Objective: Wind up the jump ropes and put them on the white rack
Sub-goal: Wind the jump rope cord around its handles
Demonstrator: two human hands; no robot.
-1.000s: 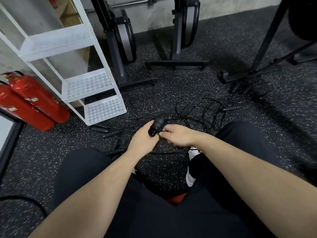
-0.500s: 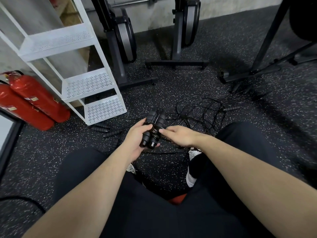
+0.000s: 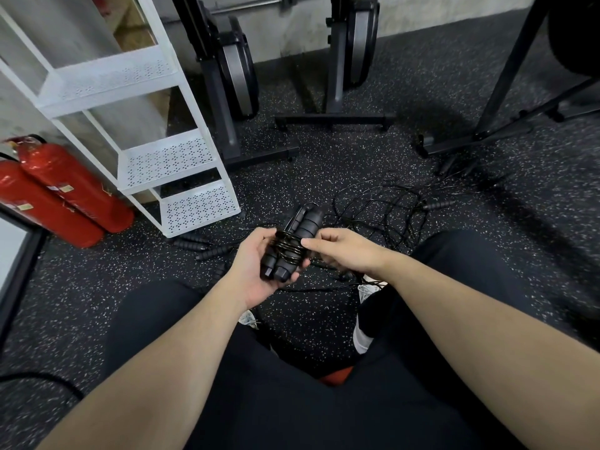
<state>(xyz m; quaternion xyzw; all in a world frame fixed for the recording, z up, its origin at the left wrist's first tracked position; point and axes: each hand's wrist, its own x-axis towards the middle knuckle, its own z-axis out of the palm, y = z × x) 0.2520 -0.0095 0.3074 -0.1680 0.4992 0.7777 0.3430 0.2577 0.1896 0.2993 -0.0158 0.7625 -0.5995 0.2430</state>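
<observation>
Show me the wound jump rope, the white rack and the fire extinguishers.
wound jump rope (image 3: 287, 251): head view, on the cord coiled round its handles.
white rack (image 3: 199, 207): head view, on its lowest shelf.
fire extinguishers (image 3: 74, 186): head view, on one red cylinder.

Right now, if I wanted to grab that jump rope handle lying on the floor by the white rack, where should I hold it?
Hold the loose handle around its ribbed middle, coming straight down from above. It lies flat on the floor, so its long sides are free for thumb and fingers. Its cord trails off one end, so lift slowly in case it snags.
</observation>
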